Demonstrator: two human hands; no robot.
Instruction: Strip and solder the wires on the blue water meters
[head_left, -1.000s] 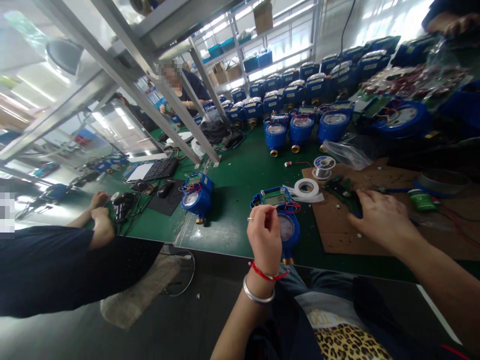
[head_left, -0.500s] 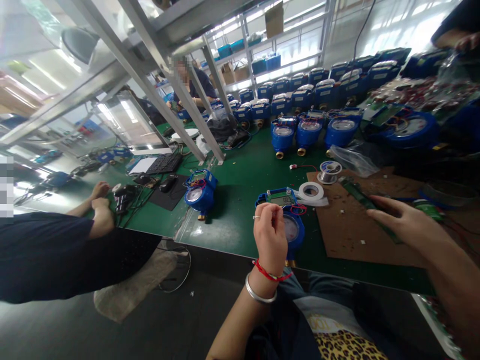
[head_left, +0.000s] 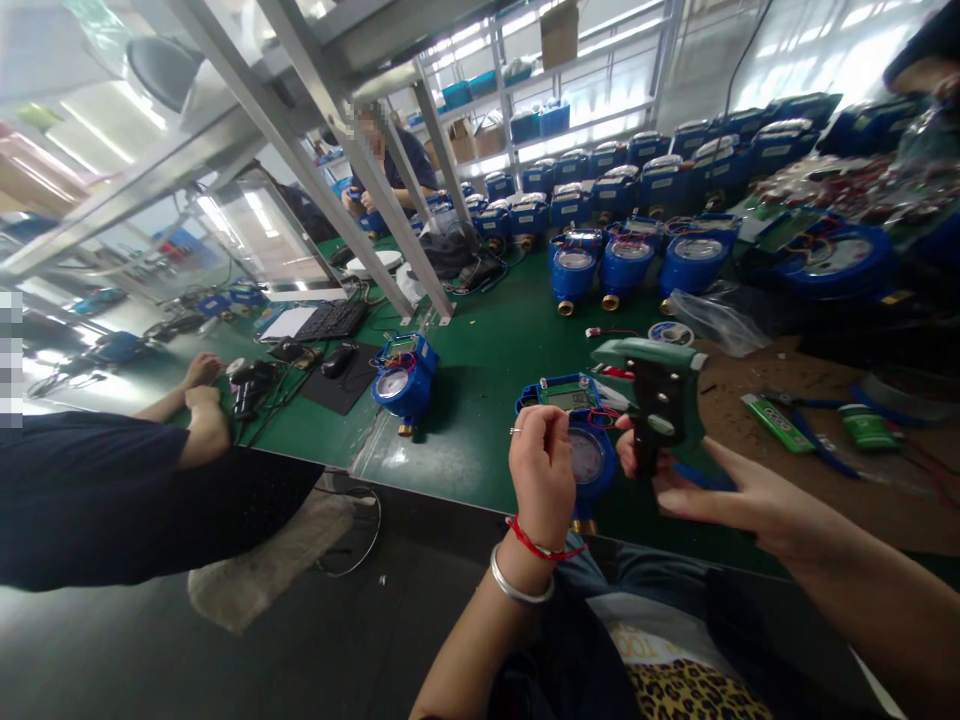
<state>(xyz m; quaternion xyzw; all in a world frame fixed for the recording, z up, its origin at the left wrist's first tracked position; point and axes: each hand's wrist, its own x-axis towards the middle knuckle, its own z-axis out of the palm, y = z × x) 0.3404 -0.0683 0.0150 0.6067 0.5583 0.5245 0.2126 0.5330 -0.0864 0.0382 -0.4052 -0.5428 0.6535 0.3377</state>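
Observation:
My right hand (head_left: 697,490) is closed around the handle of a green and black pistol-shaped wire stripper (head_left: 664,400), raised over the table with its jaws toward the left. My left hand (head_left: 541,460) is pinched shut above a blue water meter (head_left: 592,460) at the table's front edge; whatever its fingertips hold is hidden. Behind the fingers, that meter's open top shows a circuit board with a small display (head_left: 571,398). Thin red wires (head_left: 602,418) come out at its right side, close to the wire stripper. The white tape roll behind is mostly covered by the tool.
Another blue meter (head_left: 406,385) stands to the left, near a mouse (head_left: 337,360) and keyboard (head_left: 337,318). Rows of blue meters (head_left: 577,262) fill the back. A solder spool (head_left: 670,333), a brown board (head_left: 739,375) and a green bottle (head_left: 868,428) lie right. A co-worker's arm (head_left: 206,415) rests at left.
My right hand has lifted the wire stripper off the brown board and brought it left, upright beside the meter. My left hand keeps its pinch in nearly the same place.

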